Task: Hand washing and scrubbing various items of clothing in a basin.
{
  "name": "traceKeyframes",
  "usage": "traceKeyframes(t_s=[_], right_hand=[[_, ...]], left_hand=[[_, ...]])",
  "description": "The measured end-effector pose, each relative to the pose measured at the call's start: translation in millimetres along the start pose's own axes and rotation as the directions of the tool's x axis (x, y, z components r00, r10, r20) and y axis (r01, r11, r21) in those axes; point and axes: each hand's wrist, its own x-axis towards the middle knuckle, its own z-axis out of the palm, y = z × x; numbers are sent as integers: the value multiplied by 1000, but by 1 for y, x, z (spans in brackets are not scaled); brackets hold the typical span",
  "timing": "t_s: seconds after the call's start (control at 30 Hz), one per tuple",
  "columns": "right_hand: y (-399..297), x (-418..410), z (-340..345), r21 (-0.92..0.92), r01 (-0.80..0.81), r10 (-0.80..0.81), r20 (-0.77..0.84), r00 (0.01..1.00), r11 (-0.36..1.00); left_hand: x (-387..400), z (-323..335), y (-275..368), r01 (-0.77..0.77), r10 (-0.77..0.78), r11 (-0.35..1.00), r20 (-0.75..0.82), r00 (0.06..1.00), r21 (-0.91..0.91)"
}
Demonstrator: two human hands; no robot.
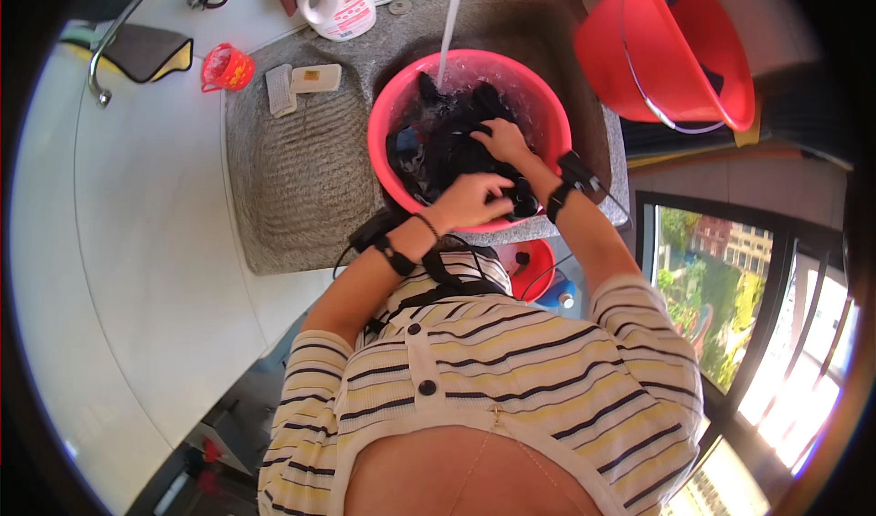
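Observation:
A pink plastic basin [380, 126] stands in the deep part of a grey stone sink, holding wet black clothes [455, 143] in water. Inside it, my right hand [505, 141] has its curled fingers on the black cloth toward the right side. My left hand [472, 201] is over the basin's near rim, slightly blurred, its half-bent fingers apart just above the cloth. A stream of water [452, 23] falls into the far part of the basin and splashes. A bluish piece of fabric [408, 139] shows at the left among the dark clothes.
Left of the basin lies a ribbed stone washboard [308, 167] with a soap bar [316, 78] and a white brush [280, 90]. A detergent bottle [345, 20], small red basket [228, 68] and metal faucet [102, 71] stand beyond. A tilted red bucket [609, 57] is at right.

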Motion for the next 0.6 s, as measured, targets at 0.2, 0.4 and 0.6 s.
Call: traceKeyframes(t_s=[0.2,0.4,0.6], right_hand=[[-57,-10,-111,600,249,-125,-242,962,760],[-91,-33,-189,871,218,-99,-195,976,440],[-18,-38,-156,458,263,-317,43,948,849]], left_hand=[[13,-61,-79,283,-338,936,-761,553,-210],[40,-86,-1,240,-585,113,131,800,-964],[28,-84,-48,-209,-361,431,-381,851,-878]])
